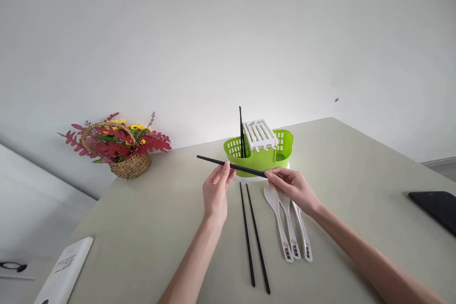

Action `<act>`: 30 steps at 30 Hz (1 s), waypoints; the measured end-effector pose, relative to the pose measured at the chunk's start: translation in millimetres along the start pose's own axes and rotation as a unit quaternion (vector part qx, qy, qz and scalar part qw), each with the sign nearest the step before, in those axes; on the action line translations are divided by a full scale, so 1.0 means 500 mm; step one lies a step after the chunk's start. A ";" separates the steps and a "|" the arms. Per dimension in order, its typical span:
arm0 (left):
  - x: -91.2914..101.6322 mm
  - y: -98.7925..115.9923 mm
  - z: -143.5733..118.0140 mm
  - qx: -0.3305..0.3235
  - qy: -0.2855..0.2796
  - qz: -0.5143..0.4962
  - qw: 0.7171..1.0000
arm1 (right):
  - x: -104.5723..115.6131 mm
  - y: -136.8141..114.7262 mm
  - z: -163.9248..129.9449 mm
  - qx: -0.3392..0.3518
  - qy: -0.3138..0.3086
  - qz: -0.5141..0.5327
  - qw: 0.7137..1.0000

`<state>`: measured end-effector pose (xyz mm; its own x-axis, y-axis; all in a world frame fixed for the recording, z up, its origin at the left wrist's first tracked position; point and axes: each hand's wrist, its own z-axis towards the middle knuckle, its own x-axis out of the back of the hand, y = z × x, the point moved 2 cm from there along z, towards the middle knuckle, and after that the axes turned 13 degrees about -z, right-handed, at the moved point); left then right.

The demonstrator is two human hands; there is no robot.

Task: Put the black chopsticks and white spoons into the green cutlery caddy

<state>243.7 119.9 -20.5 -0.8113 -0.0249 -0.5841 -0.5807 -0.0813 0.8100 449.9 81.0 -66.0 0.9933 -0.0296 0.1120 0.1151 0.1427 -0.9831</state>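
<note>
Both hands hold black chopsticks (245,169) level in front of a green utensil holder (261,157). My left hand (218,185) pinches them near the middle, and my right hand (290,185) grips their right end. Whether it is one chopstick or two together is hard to make out. More black chopsticks (242,133) stand upright in the holder's left compartment, beside its white slotted top (260,134). On the table below my hands lie two loose chopsticks (257,237). Right of them are three white spoons (281,228), their upper ends partly hidden by my right hand.
A wicker basket of artificial flowers (131,166) stands at the back left of the table (356,175). A white oblong object (66,270) lies at the front left, and a black phone-like object (436,206) at the right edge. Behind is a white wall.
</note>
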 end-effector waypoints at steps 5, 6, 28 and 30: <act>-0.026 0.087 0.026 -0.127 0.019 0.008 0.992 | 0.005 -0.007 0.001 0.017 0.014 0.038 0.999; -0.032 0.111 0.037 -0.160 0.021 0.013 0.987 | 0.006 -0.008 0.002 0.019 0.017 0.037 0.999; -0.119 0.038 0.268 -0.236 -0.185 0.475 0.827 | 0.013 -0.034 0.008 0.015 -0.003 0.051 0.999; -0.122 0.030 0.274 -0.237 -0.189 0.479 0.824 | 0.013 -0.034 0.008 0.018 -0.007 0.059 0.998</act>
<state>275.0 256.7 34.4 -0.8976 0.0003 0.4408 0.3567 -0.5869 0.7268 454.5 82.4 -47.9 1.0000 0.0034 -0.0012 -0.0018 0.1801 -0.9836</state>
